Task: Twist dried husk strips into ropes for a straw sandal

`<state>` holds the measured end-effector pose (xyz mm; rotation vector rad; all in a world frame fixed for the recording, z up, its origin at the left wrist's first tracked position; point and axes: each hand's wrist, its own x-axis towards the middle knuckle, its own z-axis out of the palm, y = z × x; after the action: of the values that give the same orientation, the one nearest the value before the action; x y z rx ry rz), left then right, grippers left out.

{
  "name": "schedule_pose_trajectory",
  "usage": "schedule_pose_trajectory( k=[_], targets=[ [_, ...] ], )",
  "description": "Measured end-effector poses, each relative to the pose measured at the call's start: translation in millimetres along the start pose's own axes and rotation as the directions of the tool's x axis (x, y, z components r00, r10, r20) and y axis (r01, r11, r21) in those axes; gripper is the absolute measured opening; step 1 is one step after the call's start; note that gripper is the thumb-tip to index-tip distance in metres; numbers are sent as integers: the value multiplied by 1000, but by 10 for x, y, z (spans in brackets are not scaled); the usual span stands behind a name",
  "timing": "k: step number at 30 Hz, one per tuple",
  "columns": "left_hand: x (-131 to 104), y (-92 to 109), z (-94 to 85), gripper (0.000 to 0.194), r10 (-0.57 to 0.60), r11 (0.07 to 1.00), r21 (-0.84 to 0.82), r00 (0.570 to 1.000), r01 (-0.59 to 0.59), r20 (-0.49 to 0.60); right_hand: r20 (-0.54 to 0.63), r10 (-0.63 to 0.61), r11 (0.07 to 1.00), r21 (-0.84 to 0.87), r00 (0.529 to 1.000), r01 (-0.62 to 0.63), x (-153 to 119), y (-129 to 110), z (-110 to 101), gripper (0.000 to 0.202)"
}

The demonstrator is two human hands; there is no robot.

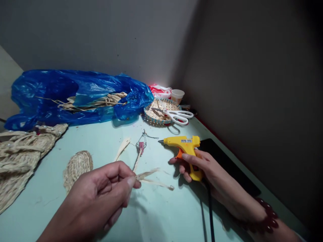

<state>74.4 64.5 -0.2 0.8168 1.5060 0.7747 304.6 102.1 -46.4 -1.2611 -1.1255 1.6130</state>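
Left hand [106,190], one: thumb and forefinger pinched the near end of a thin braided strip [137,160], the other fingers curled beneath. The strip, pale and fibrous, ran from this pinch away over the table [161,215] to a small pink piece [141,146] set within a bent wire fitting [144,133]; its loose ends [157,185] fanned out to the right of the fingertips. Right hand [212,169], one: closed around the handle of a yellow glue gun [180,140], with fingers at the orange trigger [179,153]; nozzle pointed left, near the wire fitting and apart from it; black cord [210,211] hanging from the handle's base. Beaded bracelet [268,215], dark red, on the right wrist. Flat pale strip [122,148], one, lay just left of the braid. Oval woven piece [79,164], partly hidden behind the left hand. Larger woven article [20,161], at the left edge, cut off by the view. Blue plastic bag [37,90], at the back, with dried fibre strips [96,102] showing. Shallow round basket [151,116], bearing white-handled scissors [179,116], handles projecting over its rim. Cup [178,95], behind the basket, beside a red-and-white package [160,90]. Black flat object [227,164], behind the right hand.
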Motion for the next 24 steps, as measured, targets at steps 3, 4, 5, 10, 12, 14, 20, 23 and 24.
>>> schedule_pose_trajectory(
  k=[3,4,5,10,12,14,20,23,24],
  targets=[
    [-8,12,35,28,-1,1000,10,1000,2,-25,26,-7,980,-198,1000,12,29,-14,-67,38],
    [-9,12,47,27,7,1000,17,999,-7,-33,10,-24,950,-312,1000,26,28,-31,-89,42],
    [-10,11,59,26,22,999,28,999,-21,-43,-20,-54,892,-451,998,39,21,-52,-109,46],
    [-5,-6,86,21,104,991,88,993,-100,-48,-129,-303,233,-971,944,-58,-65,-151,-144,58],
    [4,-23,84,19,118,989,94,992,-113,-41,-120,-364,12,-992,924,-124,-103,-178,-137,51],
    [13,-41,84,19,123,988,96,992,-119,-33,-44,-457,-88,-992,889,-94,-144,-225,-110,41],
    [41,-83,117,24,133,981,144,991,-127,-31,350,-630,158,-816,693,556,-259,-445,216,21],
    [59,-92,132,26,131,981,148,991,-126,-27,495,-580,138,-723,647,677,-239,-418,369,14],
    [65,-93,134,26,127,982,148,992,-122,-25,520,-571,111,-718,635,687,-221,-386,394,11]
  ],
)
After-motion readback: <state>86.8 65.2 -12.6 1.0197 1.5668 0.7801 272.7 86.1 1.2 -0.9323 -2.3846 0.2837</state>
